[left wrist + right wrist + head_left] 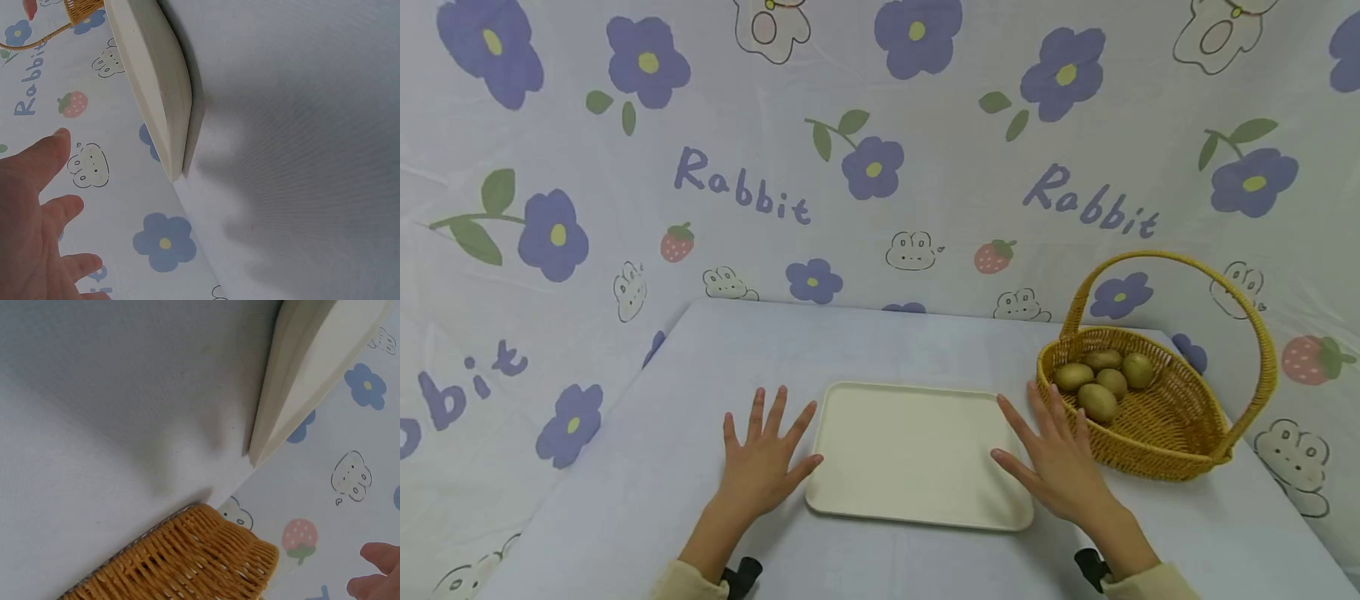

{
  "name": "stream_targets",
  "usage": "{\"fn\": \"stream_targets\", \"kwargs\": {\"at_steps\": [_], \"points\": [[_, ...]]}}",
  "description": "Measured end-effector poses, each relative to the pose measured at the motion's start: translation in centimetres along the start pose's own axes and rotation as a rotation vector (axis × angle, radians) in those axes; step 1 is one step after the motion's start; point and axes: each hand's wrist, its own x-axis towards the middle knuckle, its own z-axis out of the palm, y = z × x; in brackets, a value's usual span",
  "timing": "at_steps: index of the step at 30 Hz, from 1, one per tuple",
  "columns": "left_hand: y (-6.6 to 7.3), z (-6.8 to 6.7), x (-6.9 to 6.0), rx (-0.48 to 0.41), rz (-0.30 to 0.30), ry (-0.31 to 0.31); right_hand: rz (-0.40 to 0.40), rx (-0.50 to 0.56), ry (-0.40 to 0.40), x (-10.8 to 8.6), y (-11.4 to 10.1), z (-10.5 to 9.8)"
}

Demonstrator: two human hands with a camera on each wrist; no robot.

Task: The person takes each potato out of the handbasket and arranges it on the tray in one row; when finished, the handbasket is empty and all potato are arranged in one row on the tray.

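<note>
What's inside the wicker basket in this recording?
Five brownish-green, kiwi-like fruits are visible, clustered in the left part of the basket; bare weave shows to their right. What lies beneath the fruits is covered and cannot be seen.

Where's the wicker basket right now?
In the head view, the wicker basket is on the right side of the white-covered table, right of the cream tray and nearest the right hand.

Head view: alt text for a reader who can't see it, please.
A person's left hand and right hand, fingers spread, flank a cream tray on a pale table. At right, a wicker basket holds five kiwi-like fruits.
</note>
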Motion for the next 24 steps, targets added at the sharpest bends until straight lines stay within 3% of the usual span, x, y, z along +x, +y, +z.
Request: {"fn": "stream_targets", "kwargs": {"at_steps": [4,8,13,15,17,20,24], "points": [[0.3,0.0,0.3,-0.018,0.000,0.010,0.004,0.036,0.001,0.2,0.1,-0.5],[0.4,0.2,0.5,-0.128,-0.004,0.039,-0.010,0.119,0.036,0.8,0.7,-1.4],[0.2,1.4,0.6,-0.523,-0.032,0.009,-0.003,0.348,0.176,1.9,2.6,-3.4],[0.1,2.1,0.6,-0.715,-0.071,-0.039,0.032,0.435,0.251,2.5,3.8,-4.3],[0.0,2.7,0.6,-0.833,-0.105,-0.078,0.091,0.492,0.320,3.1,5.2,-5.2],[-0.1,3.4,0.5,-0.890,-0.159,-0.108,0.204,0.525,0.376,3.8,7.3,-6.3],[0.0,4.1,0.3,-0.887,-0.196,-0.098,0.297,0.535,0.440,4.6,10.3,-7.6]]}}
